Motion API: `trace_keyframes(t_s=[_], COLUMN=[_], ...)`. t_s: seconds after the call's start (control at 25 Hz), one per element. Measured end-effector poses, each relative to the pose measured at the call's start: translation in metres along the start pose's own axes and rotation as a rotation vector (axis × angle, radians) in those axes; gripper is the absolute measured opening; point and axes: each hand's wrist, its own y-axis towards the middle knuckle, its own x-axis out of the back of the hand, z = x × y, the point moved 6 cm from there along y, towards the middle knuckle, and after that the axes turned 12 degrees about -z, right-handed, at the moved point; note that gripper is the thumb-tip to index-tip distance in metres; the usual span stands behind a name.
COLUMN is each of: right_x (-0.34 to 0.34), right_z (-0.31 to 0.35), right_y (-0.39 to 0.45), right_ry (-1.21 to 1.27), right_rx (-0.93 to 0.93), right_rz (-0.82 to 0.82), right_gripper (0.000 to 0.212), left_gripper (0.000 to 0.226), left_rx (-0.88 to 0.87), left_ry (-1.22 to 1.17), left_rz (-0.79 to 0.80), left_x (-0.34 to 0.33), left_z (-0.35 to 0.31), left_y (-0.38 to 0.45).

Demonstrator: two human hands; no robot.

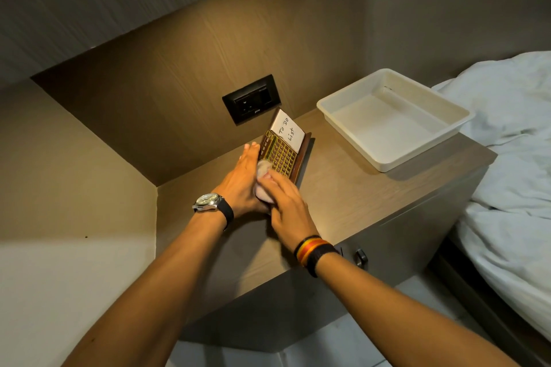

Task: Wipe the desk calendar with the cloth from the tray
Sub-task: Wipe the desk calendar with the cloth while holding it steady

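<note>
A brown wooden desk calendar with a gold grid and a white "To Do List" note stands tilted on the bedside cabinet. My left hand, with a wristwatch, rests against the calendar's left side, its fingers along the edge. My right hand, with striped wristbands, presses a small pale pink cloth onto the calendar's lower left corner. Most of the cloth is hidden under my right hand. The white plastic tray sits to the right, holding nothing.
A black wall socket is set in the panel just behind the calendar. A bed with white bedding borders the cabinet on the right. A cabinet drawer knob sticks out below my right wrist. Overhead cupboards hang above.
</note>
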Motion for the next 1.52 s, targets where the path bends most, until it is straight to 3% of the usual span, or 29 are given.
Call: trace_keyframes(t_s=[0.08,0.24,0.4,0.56,0.76,0.92,1.08,1.16,1.28,1.44,1.52], right_x=[0.005,0.009,0.005,0.007,0.008,0.008,0.007,0.027,0.071,0.143,0.172], right_z=[-0.007,-0.01,-0.012,-0.018,-0.007,-0.011,0.007,0.004,0.002,-0.011,-0.027], right_y=[-0.013,0.021,0.003,0.009,-0.024,0.002,-0.027,-0.027,0.004,0.071,0.104], right_ry=[0.027,-0.005,0.033,0.045,0.0,-0.002,0.029,0.119,0.176,-0.034,-0.149], right_rx=[0.085,-0.123,-0.057,-0.152,0.117,-0.094,0.064,0.024,-0.086,-0.019,-0.021], right_rz=[0.045,-0.068,-0.023,-0.059,0.065,-0.054,0.092,0.131,-0.013,-0.178,-0.168], right_gripper=[0.07,0.07,0.074,0.069,0.071,0.068,0.067,0.065,0.058,0.056,0.054], left_gripper=[0.152,0.154,0.155,0.152,0.142,0.147,0.14,0.143,0.156,0.15,0.14], left_rx=[-0.011,-0.017,-0.042,-0.084,-0.132,-0.116,-0.104,-0.122,-0.131,-0.175,-0.202], left_ry=[0.003,-0.003,-0.019,0.013,0.003,0.03,0.002,0.031,0.129,0.167,0.178], left_rz=[-0.005,-0.023,-0.003,0.032,0.018,-0.002,-0.003,0.006,0.027,-0.058,-0.146], left_x=[0.001,0.0,0.0,0.004,0.008,0.005,0.005,0.005,0.008,0.026,0.032], left_z=[0.003,0.004,0.004,0.003,0.005,0.007,0.006,0.002,-0.006,-0.018,-0.037], left_y=[-0.001,-0.004,-0.007,-0.006,-0.01,-0.011,-0.014,-0.012,-0.013,-0.004,0.011])
